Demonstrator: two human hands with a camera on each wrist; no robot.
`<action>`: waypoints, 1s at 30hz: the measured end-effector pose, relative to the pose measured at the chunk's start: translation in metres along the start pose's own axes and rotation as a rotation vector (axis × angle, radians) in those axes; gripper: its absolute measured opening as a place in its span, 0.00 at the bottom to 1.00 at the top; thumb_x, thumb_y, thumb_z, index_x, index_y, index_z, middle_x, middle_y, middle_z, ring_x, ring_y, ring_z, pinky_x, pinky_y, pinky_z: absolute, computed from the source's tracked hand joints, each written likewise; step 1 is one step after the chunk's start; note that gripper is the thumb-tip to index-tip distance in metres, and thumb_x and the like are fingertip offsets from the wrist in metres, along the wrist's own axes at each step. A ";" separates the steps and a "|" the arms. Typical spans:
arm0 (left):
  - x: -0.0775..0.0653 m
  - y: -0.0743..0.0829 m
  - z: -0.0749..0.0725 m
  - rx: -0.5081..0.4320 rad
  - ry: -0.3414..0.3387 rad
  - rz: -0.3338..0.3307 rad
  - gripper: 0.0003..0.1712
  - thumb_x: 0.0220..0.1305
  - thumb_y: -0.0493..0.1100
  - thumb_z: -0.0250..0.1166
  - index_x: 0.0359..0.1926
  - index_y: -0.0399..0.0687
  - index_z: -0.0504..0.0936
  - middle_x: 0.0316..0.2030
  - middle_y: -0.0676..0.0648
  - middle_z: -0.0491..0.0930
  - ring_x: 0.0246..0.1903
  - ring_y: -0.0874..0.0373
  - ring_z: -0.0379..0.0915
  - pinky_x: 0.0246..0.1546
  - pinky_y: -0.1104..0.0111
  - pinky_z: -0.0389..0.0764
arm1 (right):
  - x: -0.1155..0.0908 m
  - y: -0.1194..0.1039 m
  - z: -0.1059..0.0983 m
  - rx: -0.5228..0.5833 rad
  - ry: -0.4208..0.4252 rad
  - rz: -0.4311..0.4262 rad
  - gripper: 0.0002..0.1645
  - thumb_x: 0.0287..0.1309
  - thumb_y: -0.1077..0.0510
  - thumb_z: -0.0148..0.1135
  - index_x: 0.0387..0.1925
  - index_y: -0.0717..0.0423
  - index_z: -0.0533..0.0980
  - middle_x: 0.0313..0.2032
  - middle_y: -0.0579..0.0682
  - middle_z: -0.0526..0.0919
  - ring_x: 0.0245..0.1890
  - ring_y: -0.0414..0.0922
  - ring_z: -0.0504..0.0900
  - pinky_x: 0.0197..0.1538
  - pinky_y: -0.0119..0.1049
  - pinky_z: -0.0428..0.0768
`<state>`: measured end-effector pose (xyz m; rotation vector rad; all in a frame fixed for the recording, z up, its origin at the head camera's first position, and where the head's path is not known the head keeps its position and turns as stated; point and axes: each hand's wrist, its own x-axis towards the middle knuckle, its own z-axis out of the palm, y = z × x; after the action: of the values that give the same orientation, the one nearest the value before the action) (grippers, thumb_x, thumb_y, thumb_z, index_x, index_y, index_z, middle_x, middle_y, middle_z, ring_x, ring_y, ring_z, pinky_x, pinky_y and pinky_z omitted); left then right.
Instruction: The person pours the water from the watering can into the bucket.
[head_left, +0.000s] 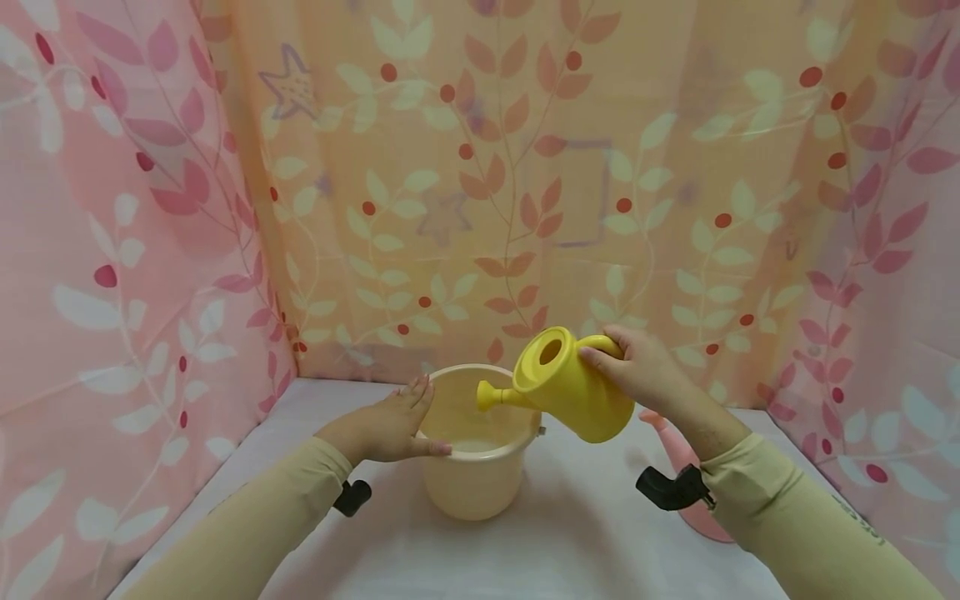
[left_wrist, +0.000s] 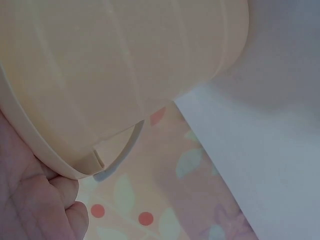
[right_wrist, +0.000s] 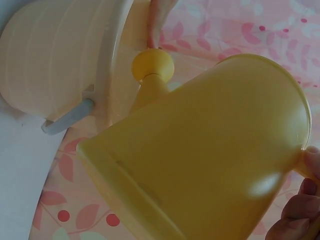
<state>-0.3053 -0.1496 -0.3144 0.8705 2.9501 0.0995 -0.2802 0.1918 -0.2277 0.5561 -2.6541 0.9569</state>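
Observation:
A yellow watering can (head_left: 581, 398) is held by its handle in my right hand (head_left: 637, 362). It tilts to the left, its spout reaching over the mouth of a cream bucket (head_left: 474, 492). My left hand (head_left: 386, 421) rests on the bucket's left rim, fingers extended and thumb along the front edge. In the left wrist view, the palm (left_wrist: 25, 195) lies against the rim beside the ribbed bucket wall (left_wrist: 135, 55). The right wrist view shows curled fingers (right_wrist: 300, 210) at the handle and the round spout head (right_wrist: 152, 65) near the rim. No water stream is visible.
A pink spray bottle (head_left: 678, 454) stands on the white table (head_left: 570, 542), partly behind my right wrist. The bucket's grey handle (right_wrist: 70, 117) hangs down its side. Leaf-patterned curtains (head_left: 450, 208) enclose the table at the back and both sides.

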 end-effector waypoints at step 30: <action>0.001 0.001 0.000 0.038 -0.015 -0.026 0.65 0.48 0.81 0.42 0.69 0.34 0.42 0.70 0.37 0.37 0.69 0.47 0.31 0.66 0.55 0.45 | 0.000 -0.002 -0.004 -0.036 0.004 0.004 0.23 0.57 0.41 0.57 0.25 0.56 0.68 0.18 0.49 0.66 0.23 0.46 0.69 0.26 0.34 0.70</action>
<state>-0.3056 -0.1481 -0.3142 0.8333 2.9572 0.0358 -0.2784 0.1929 -0.2232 0.5404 -2.6640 0.9084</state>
